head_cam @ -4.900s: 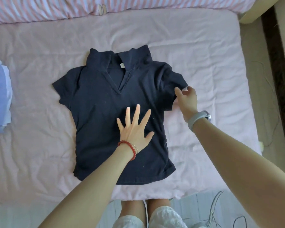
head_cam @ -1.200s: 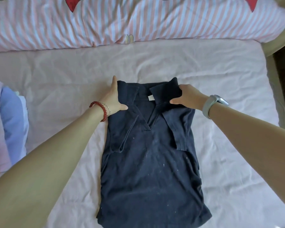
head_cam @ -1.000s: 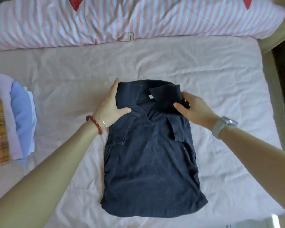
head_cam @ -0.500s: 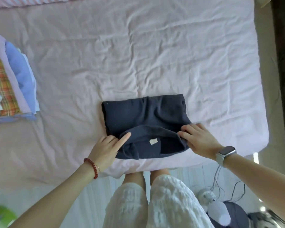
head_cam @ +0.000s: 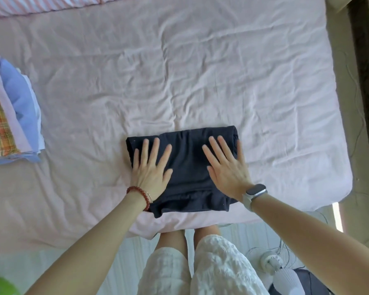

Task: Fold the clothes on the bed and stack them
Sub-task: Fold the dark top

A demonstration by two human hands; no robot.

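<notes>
- Both my hands lie flat, fingers straight and spread, palms down on the folded navy polo shirt (head_cam: 185,162); neither grip holds anything, they only press.
- Left hand (head_cam: 150,171) covers the shirt's left part, fingertips near its far left corner; right hand (head_cam: 227,167) covers the right part, thumb side toward the middle.
- Shirt sits directly under my palms on the pink bed sheet (head_cam: 179,71), close to the near edge of the bed; a bare strip of navy shows between the two hands.
- Near hem below my wrists looks loose and uneven, with a lower layer poking out past the top fold.
- Stack of folded clothes (head_cam: 11,122) lies well off to the left of my left hand, apart from the shirt: plaid, pale pink, blue layers visible.
- Judgement: fold looks done, this is the flattening press; the move to the stack is not yet done.
- Risk: lifting with flat palms alone, the layers may slide and the fold opens, since nothing pins the loose hem.
- Risk: the shirt is near the bed edge, so a drag toward me could tip it off onto the floor.
- Risk: the stack looks slanted; dropping the shirt off-centre could topple it.
- Risk: the rumpled sheet may bunch under the shirt if I slide it left instead of lifting.
</notes>
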